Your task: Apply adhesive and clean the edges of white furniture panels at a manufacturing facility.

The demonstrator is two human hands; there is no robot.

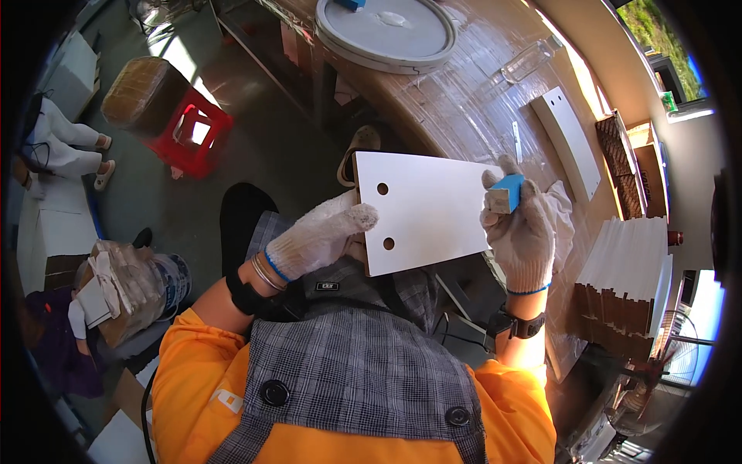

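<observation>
A white panel (433,209) with two round holes near its left end lies level in front of me. My left hand (328,232), in a white knitted glove, is closed on that left end, thumb on top and the other fingers mostly hidden beneath. Over the panel's right end, my gloved right hand (522,220) pinches a small block (506,193), blue on top with a pale, worn-looking end. Whether the block touches the panel I cannot tell. A crumpled white cloth (558,213) is beside the right hand.
On the plastic-covered table (433,108) are a round grey lid (386,35), a clear bottle (529,60) and another white panel with holes (568,143). A stack of white boards (622,286) stands at right. A red stool (189,135) and a person's legs (69,139) are at left.
</observation>
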